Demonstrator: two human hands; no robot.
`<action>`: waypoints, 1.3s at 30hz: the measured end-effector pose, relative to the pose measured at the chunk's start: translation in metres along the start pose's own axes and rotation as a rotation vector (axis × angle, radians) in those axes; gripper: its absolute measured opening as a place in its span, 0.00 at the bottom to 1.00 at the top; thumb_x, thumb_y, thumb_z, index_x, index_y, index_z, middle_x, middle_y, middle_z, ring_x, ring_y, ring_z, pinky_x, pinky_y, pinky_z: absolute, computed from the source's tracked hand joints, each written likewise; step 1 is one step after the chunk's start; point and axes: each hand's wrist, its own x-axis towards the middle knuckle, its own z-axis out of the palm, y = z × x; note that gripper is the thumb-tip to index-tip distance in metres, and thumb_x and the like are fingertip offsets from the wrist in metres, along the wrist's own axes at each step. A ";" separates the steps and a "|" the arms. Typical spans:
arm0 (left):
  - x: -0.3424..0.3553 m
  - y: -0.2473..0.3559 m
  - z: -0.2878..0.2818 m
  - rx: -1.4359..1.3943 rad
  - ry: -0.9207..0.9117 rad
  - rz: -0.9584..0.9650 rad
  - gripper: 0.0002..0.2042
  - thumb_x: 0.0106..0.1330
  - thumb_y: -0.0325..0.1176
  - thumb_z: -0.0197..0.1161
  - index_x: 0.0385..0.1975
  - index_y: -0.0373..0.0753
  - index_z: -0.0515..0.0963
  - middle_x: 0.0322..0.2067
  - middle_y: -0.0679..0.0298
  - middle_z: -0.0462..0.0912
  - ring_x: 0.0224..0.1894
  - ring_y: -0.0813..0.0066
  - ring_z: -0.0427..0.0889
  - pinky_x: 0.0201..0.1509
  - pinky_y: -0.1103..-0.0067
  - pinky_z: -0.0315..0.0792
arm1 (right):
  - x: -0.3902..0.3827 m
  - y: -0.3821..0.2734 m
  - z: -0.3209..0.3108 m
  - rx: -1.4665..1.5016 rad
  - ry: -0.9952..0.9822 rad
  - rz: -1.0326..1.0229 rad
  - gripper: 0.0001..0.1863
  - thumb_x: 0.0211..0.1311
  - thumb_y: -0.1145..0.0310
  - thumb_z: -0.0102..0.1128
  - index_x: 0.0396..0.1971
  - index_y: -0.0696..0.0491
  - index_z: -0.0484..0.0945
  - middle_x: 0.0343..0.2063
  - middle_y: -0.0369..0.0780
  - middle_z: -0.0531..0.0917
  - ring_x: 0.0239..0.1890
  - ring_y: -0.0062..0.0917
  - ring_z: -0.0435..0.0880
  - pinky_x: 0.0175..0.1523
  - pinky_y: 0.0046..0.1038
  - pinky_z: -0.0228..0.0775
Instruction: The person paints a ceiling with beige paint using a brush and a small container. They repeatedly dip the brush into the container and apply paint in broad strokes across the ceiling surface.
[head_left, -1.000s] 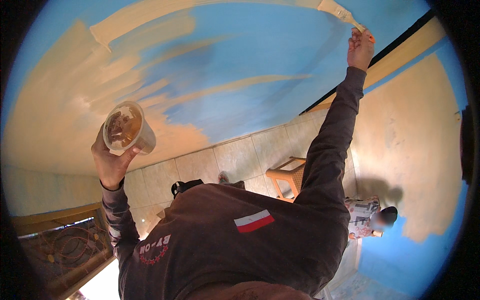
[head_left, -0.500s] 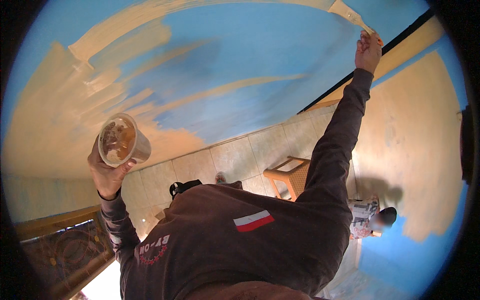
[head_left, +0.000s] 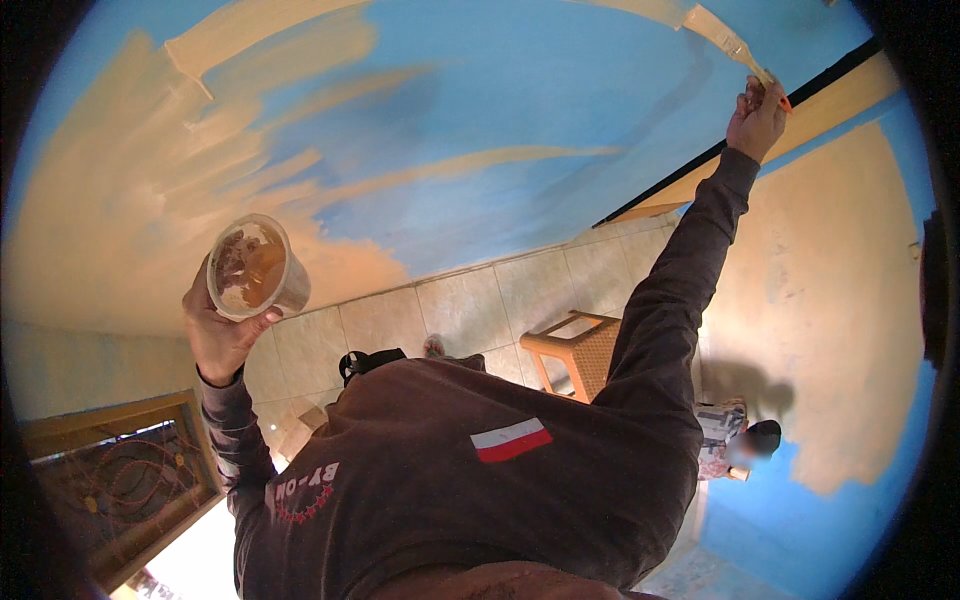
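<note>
My left hand (head_left: pixel 222 335) grips a translucent plastic container (head_left: pixel 257 267) with beige paint and residue inside, held out at the left in front of the wall. My right hand (head_left: pixel 757 120) is raised to the upper right and closed on the handle of a flat paintbrush (head_left: pixel 722 35), whose pale, paint-covered bristles meet the wall at the end of a long beige stroke (head_left: pixel 610 8). The wall (head_left: pixel 500 80) is light blue, with broad beige patches and streaks over its left part. A dark band (head_left: pixel 820 75) runs along it at the right.
An orange plastic stool (head_left: pixel 570 355) stands on the tiled floor (head_left: pixel 460 315) below. At the lower right another person (head_left: pixel 725 445) in a patterned top and dark cap is near the beige-and-blue side wall (head_left: pixel 800 260). A framed metal grille (head_left: pixel 125 470) is at the lower left.
My right hand and the brush have moved rightward and slightly down along the wall over the last second. My left hand with the container has shifted only a little.
</note>
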 end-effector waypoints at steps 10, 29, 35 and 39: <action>-0.023 -0.042 -0.017 0.036 -0.065 0.007 0.45 0.40 0.47 0.86 0.57 0.29 0.73 0.49 0.55 0.83 0.51 0.69 0.82 0.57 0.71 0.75 | -0.082 -0.004 0.007 -0.057 0.108 -0.092 0.12 0.72 0.64 0.53 0.38 0.57 0.79 0.29 0.37 0.81 0.25 0.13 0.69 0.24 0.15 0.57; -0.055 -0.096 -0.026 -0.018 -0.083 -0.105 0.48 0.38 0.53 0.85 0.57 0.28 0.73 0.48 0.53 0.84 0.51 0.66 0.83 0.56 0.70 0.77 | -0.324 0.013 0.334 0.253 -0.276 -0.035 0.15 0.72 0.62 0.57 0.44 0.59 0.82 0.26 0.37 0.85 0.20 0.08 0.64 0.23 0.14 0.53; -0.058 -0.110 -0.020 -0.062 -0.048 -0.142 0.47 0.39 0.53 0.85 0.57 0.27 0.72 0.49 0.53 0.84 0.52 0.67 0.83 0.56 0.71 0.77 | -0.318 0.049 0.358 0.293 -0.293 -0.208 0.10 0.73 0.70 0.56 0.42 0.61 0.82 0.29 0.36 0.84 0.25 0.12 0.75 0.29 0.17 0.65; -0.059 -0.120 -0.019 -0.065 -0.042 -0.151 0.46 0.39 0.51 0.85 0.57 0.28 0.73 0.49 0.54 0.84 0.52 0.67 0.82 0.56 0.70 0.77 | -0.304 0.068 0.345 0.195 -0.290 -0.232 0.09 0.72 0.72 0.57 0.41 0.62 0.82 0.30 0.37 0.85 0.29 0.15 0.80 0.34 0.19 0.70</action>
